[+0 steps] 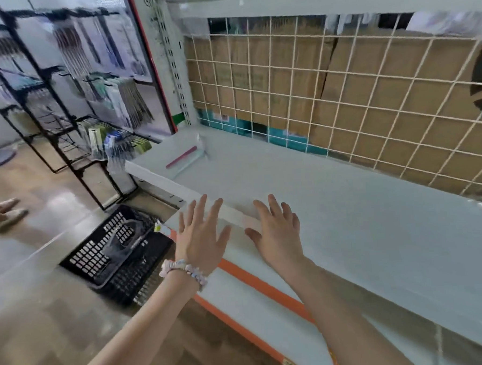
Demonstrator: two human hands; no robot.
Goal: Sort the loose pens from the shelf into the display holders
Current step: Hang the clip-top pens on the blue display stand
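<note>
- head: white shelf (347, 204) with wire grid (327, 94) behind; pens (184, 158) lie far left on shelf, blurred; black crate (118, 255) on floor; racks (62, 94) at left
- left hand (199, 237) and right hand (276, 230) side by side over shelf's front edge, palms down
- both with fingers spread, holding nothing; contact with shelf unclear

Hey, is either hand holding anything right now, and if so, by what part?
Nothing is held. The left hand and right hand are both open with fingers spread, above the front edge of the white shelf.
</note>
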